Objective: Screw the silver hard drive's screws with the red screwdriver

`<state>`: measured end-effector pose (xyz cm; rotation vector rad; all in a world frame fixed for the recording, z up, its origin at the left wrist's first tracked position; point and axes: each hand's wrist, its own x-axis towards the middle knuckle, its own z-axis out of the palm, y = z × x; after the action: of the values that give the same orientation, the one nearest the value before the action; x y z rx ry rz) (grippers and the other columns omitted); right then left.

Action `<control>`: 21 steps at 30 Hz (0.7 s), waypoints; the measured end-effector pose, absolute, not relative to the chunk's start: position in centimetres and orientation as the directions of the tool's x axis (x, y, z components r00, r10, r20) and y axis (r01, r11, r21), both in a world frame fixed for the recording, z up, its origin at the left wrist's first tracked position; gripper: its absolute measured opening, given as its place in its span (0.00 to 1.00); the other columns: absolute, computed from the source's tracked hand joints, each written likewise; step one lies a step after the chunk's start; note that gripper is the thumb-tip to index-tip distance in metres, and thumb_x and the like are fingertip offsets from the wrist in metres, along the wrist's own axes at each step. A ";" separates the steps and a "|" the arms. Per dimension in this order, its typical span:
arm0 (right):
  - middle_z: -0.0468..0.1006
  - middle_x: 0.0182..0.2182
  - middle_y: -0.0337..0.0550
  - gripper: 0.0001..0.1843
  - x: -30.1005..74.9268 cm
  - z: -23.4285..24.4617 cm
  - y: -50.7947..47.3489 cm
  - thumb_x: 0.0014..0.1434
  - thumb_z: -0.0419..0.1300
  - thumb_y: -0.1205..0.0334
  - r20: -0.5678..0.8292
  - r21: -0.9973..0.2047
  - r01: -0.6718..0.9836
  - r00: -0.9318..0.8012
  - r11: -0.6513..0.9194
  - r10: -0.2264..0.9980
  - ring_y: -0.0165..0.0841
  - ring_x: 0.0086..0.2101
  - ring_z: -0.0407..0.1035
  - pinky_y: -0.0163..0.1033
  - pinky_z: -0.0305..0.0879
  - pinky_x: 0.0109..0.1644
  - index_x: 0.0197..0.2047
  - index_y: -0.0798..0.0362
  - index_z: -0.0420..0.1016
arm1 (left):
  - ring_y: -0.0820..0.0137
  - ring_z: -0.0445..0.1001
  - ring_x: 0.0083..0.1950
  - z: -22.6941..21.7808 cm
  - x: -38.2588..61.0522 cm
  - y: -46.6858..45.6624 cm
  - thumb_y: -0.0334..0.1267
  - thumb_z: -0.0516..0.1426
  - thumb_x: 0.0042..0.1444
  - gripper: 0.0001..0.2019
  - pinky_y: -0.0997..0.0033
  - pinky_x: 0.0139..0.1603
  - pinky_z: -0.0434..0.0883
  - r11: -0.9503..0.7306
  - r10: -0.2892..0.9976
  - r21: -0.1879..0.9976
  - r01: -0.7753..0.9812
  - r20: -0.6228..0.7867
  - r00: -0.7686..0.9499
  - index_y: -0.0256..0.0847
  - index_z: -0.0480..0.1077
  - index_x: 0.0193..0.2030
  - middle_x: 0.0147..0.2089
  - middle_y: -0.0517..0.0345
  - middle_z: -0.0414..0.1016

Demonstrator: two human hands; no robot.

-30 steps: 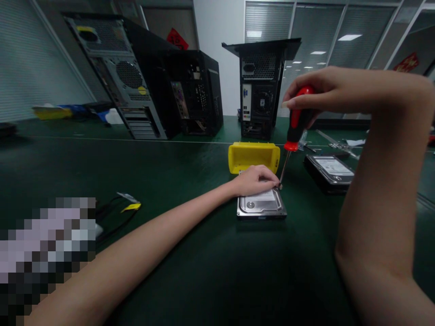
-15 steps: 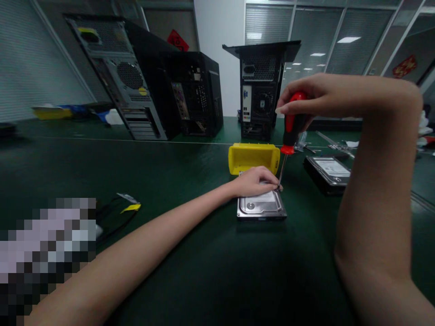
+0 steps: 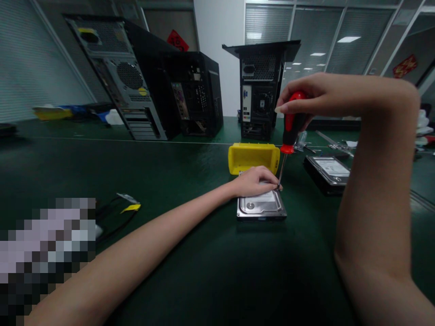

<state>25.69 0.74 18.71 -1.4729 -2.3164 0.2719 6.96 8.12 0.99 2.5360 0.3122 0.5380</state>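
A silver hard drive lies flat on the green table. My left hand rests on its far end, fingers curled down and pressing it. Above, my right hand is wrapped round the red and black handle of a screwdriver, held nearly upright. The tip of the shaft meets the drive's far right corner, right beside my left fingertips.
A yellow plastic bin stands just behind the drive. A second hard drive lies to the right, with loose metal parts beyond it. Three black computer cases stand at the back. Black cables with a yellow tag lie at the left.
My right hand and the screwdriver have shifted slightly left and down over the last second. The left hand stays on the drive.
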 end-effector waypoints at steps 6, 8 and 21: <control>0.78 0.42 0.46 0.19 25.6 18.9 0.7 0.60 0.57 0.48 0.181 -0.354 0.846 -0.357 0.399 0.916 0.38 0.37 0.75 0.41 0.76 0.36 0.48 0.51 0.74 | 0.68 0.75 0.47 1.1 7.0 8.1 0.35 0.56 0.60 0.10 0.68 0.51 0.67 -0.828 0.328 0.549 0.119 0.300 0.896 0.40 0.79 0.42 0.44 0.53 0.80; 0.78 0.42 0.46 0.19 25.6 18.8 0.6 0.60 0.57 0.48 0.192 -0.358 0.843 -0.354 0.402 0.915 0.38 0.38 0.76 0.41 0.76 0.37 0.48 0.51 0.75 | 0.68 0.75 0.47 1.1 7.0 8.1 0.35 0.56 0.60 0.10 0.68 0.51 0.67 -0.827 0.329 0.550 0.119 0.301 0.895 0.40 0.79 0.42 0.44 0.53 0.80; 0.78 0.39 0.44 0.19 25.8 18.4 0.7 0.60 0.58 0.49 0.226 -0.371 0.816 -0.384 0.443 0.895 0.36 0.40 0.75 0.42 0.76 0.43 0.48 0.53 0.75 | 0.67 0.74 0.48 1.3 7.0 7.9 0.35 0.55 0.60 0.11 0.66 0.52 0.67 -0.841 0.340 0.519 0.156 0.281 0.897 0.41 0.78 0.43 0.45 0.54 0.79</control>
<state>25.75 0.73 18.41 -1.4489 -2.3095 0.2780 7.04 7.92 1.28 2.5637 0.3587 0.5016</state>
